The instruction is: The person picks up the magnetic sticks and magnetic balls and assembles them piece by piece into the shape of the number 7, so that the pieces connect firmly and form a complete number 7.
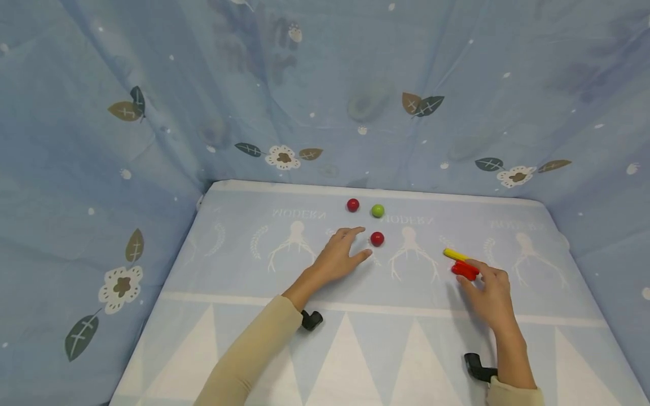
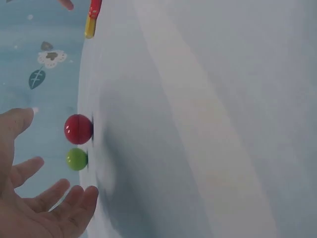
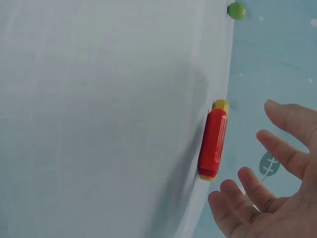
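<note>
My left hand (image 1: pixel 336 256) is over the tablecloth with its thumb and fingers spread. A shiny red ball (image 1: pixel 377 239) sits just off those fingertips, and in the left wrist view the same ball (image 2: pixel 78 129) shows beyond the open palm. My right hand (image 1: pixel 490 290) hovers at a red and yellow stick-shaped thing (image 1: pixel 464 270), its thumb on the near side and fingers on the far side. The right wrist view shows this thing (image 3: pixel 213 141) lying on the cloth, red along the middle with yellow ends, the spread fingers apart from it.
Farther back on the table lie a second red ball (image 1: pixel 352 205) and a green ball (image 1: pixel 378 211). Blue patterned fabric (image 1: pixel 325 84) rises behind the table and along both sides. Black angled pieces (image 1: pixel 312 320) show beside both forearms.
</note>
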A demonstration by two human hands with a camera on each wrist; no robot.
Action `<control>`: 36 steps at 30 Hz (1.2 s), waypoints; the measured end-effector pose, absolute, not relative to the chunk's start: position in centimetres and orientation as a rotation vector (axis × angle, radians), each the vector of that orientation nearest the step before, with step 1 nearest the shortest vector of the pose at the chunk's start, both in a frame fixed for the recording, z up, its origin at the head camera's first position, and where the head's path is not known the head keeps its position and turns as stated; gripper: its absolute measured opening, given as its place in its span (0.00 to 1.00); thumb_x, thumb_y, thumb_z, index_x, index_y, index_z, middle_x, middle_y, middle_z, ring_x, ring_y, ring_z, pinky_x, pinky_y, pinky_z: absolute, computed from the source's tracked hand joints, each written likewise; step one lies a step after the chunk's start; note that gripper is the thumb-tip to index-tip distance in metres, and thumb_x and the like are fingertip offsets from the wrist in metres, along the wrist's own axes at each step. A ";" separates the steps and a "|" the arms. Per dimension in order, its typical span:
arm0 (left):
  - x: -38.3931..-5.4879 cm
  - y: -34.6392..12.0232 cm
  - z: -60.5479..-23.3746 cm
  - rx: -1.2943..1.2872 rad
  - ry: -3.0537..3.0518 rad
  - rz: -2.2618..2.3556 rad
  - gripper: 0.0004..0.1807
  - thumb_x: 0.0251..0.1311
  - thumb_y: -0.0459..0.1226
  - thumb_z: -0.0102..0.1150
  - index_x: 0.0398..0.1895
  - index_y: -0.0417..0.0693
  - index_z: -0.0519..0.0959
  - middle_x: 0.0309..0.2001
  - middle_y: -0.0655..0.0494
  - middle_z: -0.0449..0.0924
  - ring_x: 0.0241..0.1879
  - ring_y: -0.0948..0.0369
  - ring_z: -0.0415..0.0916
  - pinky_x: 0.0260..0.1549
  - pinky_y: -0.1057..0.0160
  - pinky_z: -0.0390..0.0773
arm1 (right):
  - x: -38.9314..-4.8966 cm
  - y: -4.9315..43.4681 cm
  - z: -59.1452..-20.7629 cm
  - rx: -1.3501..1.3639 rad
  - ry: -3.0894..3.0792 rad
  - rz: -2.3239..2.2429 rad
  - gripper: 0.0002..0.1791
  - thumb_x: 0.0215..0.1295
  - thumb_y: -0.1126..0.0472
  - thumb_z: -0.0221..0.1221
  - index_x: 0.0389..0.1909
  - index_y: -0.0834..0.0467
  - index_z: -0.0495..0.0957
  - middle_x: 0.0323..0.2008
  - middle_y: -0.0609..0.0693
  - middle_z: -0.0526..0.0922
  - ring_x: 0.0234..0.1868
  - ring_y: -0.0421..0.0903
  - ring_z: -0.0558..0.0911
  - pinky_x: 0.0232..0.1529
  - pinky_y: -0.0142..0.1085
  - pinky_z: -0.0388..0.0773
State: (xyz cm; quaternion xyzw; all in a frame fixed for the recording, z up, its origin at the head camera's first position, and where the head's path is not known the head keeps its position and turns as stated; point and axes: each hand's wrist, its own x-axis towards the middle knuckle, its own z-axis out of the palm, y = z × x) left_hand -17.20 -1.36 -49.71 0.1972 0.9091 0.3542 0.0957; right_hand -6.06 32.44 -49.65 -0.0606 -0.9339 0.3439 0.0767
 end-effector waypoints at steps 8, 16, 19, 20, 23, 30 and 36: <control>-19.0 0.8 -51.0 0.568 2.623 1.197 0.31 0.68 0.51 0.61 0.71 0.53 0.69 0.61 0.46 0.70 0.55 0.56 0.72 0.55 0.56 0.72 | -6.4 33.9 -50.4 -0.325 -2.782 1.124 0.20 0.71 0.64 0.60 0.59 0.71 0.74 0.55 0.76 0.69 0.53 0.72 0.71 0.51 0.64 0.72; -19.6 1.9 -51.8 0.494 2.642 1.155 0.30 0.67 0.48 0.63 0.69 0.52 0.71 0.58 0.46 0.71 0.51 0.56 0.72 0.52 0.55 0.73 | -6.5 34.2 -50.9 -0.385 -2.799 1.088 0.19 0.71 0.64 0.60 0.58 0.69 0.76 0.52 0.74 0.74 0.47 0.66 0.75 0.38 0.47 0.73; -19.8 2.2 -52.1 0.492 2.667 1.078 0.30 0.67 0.49 0.63 0.70 0.53 0.70 0.56 0.46 0.71 0.52 0.55 0.71 0.54 0.55 0.73 | -6.5 34.2 -51.3 -0.412 -2.798 1.079 0.18 0.70 0.65 0.60 0.57 0.69 0.76 0.50 0.74 0.74 0.47 0.66 0.74 0.41 0.52 0.72; -19.9 2.3 -52.1 0.492 2.673 1.052 0.31 0.67 0.49 0.63 0.71 0.54 0.70 0.56 0.46 0.70 0.52 0.55 0.71 0.54 0.55 0.72 | -6.5 34.2 -51.4 -0.422 -2.799 1.075 0.18 0.70 0.65 0.60 0.57 0.69 0.76 0.50 0.74 0.74 0.47 0.66 0.74 0.42 0.53 0.72; -20.0 2.5 -52.1 0.493 2.688 1.005 0.31 0.67 0.50 0.62 0.72 0.55 0.69 0.56 0.45 0.70 0.53 0.53 0.70 0.54 0.53 0.73 | -6.5 34.2 -51.8 -0.440 -2.805 1.064 0.17 0.69 0.66 0.60 0.56 0.69 0.76 0.50 0.74 0.74 0.48 0.67 0.73 0.44 0.57 0.72; -20.0 2.8 -52.0 0.455 2.704 0.953 0.29 0.69 0.51 0.59 0.71 0.60 0.69 0.56 0.46 0.68 0.52 0.52 0.70 0.50 0.53 0.74 | -6.9 34.0 -52.2 -0.449 -2.815 1.017 0.17 0.68 0.66 0.61 0.54 0.70 0.76 0.49 0.75 0.73 0.47 0.69 0.72 0.45 0.59 0.69; -20.0 3.1 -52.0 0.442 2.728 0.910 0.26 0.70 0.51 0.58 0.69 0.61 0.71 0.55 0.46 0.68 0.52 0.52 0.70 0.48 0.55 0.74 | -6.9 33.7 -52.0 -0.449 -2.827 0.954 0.17 0.65 0.68 0.62 0.52 0.70 0.75 0.46 0.74 0.74 0.45 0.68 0.72 0.42 0.57 0.69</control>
